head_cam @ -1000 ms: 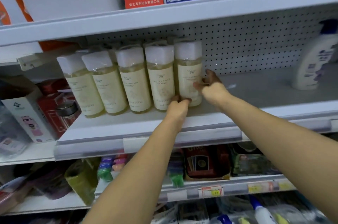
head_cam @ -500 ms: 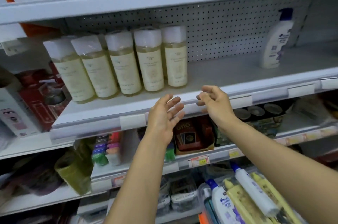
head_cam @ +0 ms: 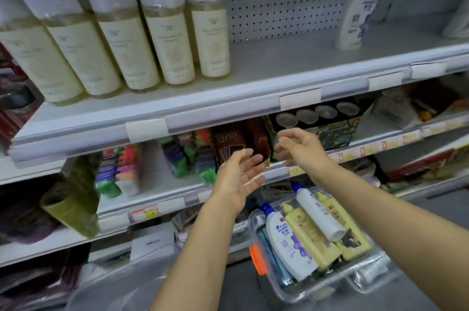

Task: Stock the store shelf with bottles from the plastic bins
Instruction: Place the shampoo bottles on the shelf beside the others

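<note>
Several pale yellow bottles with frosted caps (head_cam: pixel 152 31) stand in a row on the left of the grey shelf (head_cam: pixel 279 61). A white bottle with a blue cap (head_cam: pixel 360 8) stands alone at the shelf's right. Below, a clear plastic bin (head_cam: pixel 330 282) holds white, yellow and blue bottles, among them a white bottle with a purple flower (head_cam: pixel 286 239). My left hand (head_cam: pixel 238 176) and my right hand (head_cam: pixel 299 148) hang in the air in front of the lower shelf, above the bin, fingers relaxed, holding nothing.
A lower shelf (head_cam: pixel 177 191) carries colourful small packs, card boxes (head_cam: pixel 229 143) and a box of round lids (head_cam: pixel 317 113). A second clear bin (head_cam: pixel 121 288) sits at the bottom left. Red boxes stand at the far left edge.
Both hands have let go of the rightmost yellow bottle on the shelf and dropped down toward the bin. My view has tilted down, bringing the bin into sight.
</note>
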`<state>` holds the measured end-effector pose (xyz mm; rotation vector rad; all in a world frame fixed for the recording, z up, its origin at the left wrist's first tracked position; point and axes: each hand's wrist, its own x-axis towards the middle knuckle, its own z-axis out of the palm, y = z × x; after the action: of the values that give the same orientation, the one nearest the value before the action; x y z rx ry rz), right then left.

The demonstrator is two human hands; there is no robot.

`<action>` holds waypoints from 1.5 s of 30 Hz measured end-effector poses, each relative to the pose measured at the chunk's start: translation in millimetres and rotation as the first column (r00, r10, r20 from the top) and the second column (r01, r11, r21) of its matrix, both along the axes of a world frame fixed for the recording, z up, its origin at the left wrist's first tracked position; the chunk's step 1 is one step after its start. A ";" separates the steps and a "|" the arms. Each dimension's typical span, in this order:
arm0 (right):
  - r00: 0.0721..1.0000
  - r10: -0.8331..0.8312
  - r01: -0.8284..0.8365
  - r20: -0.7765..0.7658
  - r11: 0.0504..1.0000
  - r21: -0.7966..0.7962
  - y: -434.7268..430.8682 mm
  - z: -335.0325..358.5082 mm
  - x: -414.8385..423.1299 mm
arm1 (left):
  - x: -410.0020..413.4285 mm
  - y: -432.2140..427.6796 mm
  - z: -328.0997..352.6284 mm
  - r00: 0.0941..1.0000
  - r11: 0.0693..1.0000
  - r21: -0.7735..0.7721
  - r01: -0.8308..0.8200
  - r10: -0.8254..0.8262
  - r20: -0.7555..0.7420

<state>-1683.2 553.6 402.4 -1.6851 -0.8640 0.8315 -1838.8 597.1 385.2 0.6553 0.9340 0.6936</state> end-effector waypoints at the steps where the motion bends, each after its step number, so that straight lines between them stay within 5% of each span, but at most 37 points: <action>1: 1.000 -0.007 0.007 -0.017 1.000 -0.025 -1.2 -7.0 5.0 | 5.9 -1.3 -6.6 1.000 1.000 -0.018 0.008 -0.009 -0.011; 12: 0.998 0.010 -0.026 -0.058 0.958 -0.287 -20.8 -90.3 108.6 | 93.5 -20.2 -84.3 0.990 0.976 -0.211 -0.044 0.015 -0.140; 19: 0.993 0.105 -0.114 -0.049 0.825 -0.554 -44.6 -170.8 163.8 | 155.5 -46.6 -155.9 0.958 0.927 -0.357 -0.115 0.008 -0.287; 25: 0.965 0.239 -0.253 -0.110 0.732 -0.632 -57.9 -212.4 179.9 | 210.2 -57.9 -211.7 0.918 0.912 -0.391 -0.123 -0.045 -0.394; 37: 0.946 0.201 -0.321 -0.254 0.698 -0.640 -54.6 -231.1 185.2 | 229.8 -57.6 -243.3 0.510 0.984 -0.107 0.142 -0.166 -0.844; 42: 0.950 0.107 -0.274 -0.294 0.740 -0.615 -59.9 -232.9 182.8 | 220.7 -54.8 -247.6 0.568 0.981 -0.159 0.113 -0.195 -0.800; 45: 0.945 0.028 -0.226 -0.326 0.776 -0.589 -61.2 -228.3 180.4 | 210.9 -54.0 -246.8 0.701 0.976 -0.213 0.043 -0.182 -0.689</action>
<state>-1502.8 492.4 174.2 -1.9929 -0.5140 1.5564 -1627.9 543.1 138.4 0.8261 1.6387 0.2127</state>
